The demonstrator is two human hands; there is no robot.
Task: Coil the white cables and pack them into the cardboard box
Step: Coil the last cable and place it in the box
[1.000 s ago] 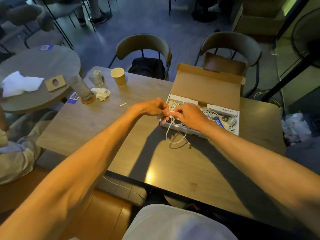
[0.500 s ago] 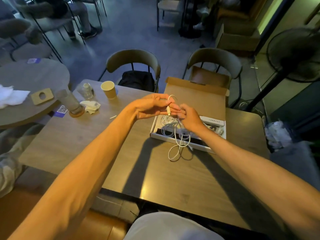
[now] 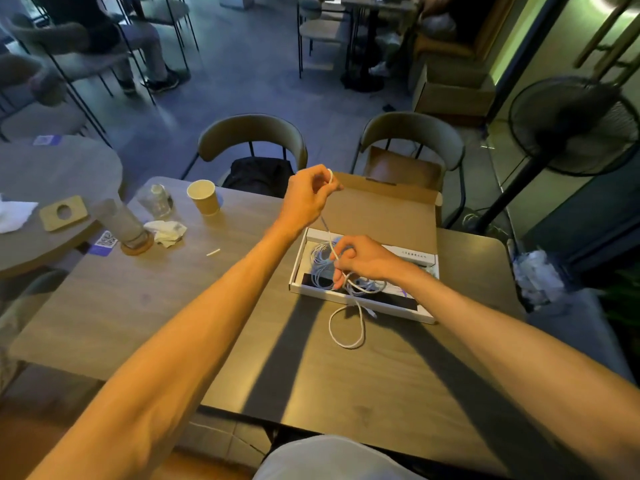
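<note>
An open cardboard box (image 3: pixel 381 216) with a white tray lies on the far right of the wooden table (image 3: pixel 138 306). My left hand (image 3: pixel 308 195) is raised above the box's left end, pinching one end of a white cable (image 3: pixel 346 327). The cable runs down to my right hand (image 3: pixel 363 259), which grips it over the tray. Below that hand a loop hangs over the box's near edge and lies on the table. More coiled white cable (image 3: pixel 318 261) sits inside the tray.
A paper cup (image 3: pixel 203 196), a clear glass jar (image 3: pixel 156 199), a crumpled tissue (image 3: pixel 166 231) and a tall glass on a coaster (image 3: pixel 126 225) stand at the table's far left. Two chairs (image 3: pixel 252 140) face the far edge. A floor fan (image 3: pixel 571 126) stands at right.
My left hand has lifted up and away from the right, drawing the cable taut between them. The right hand has dropped lower over the tray. The view has tilted up.
</note>
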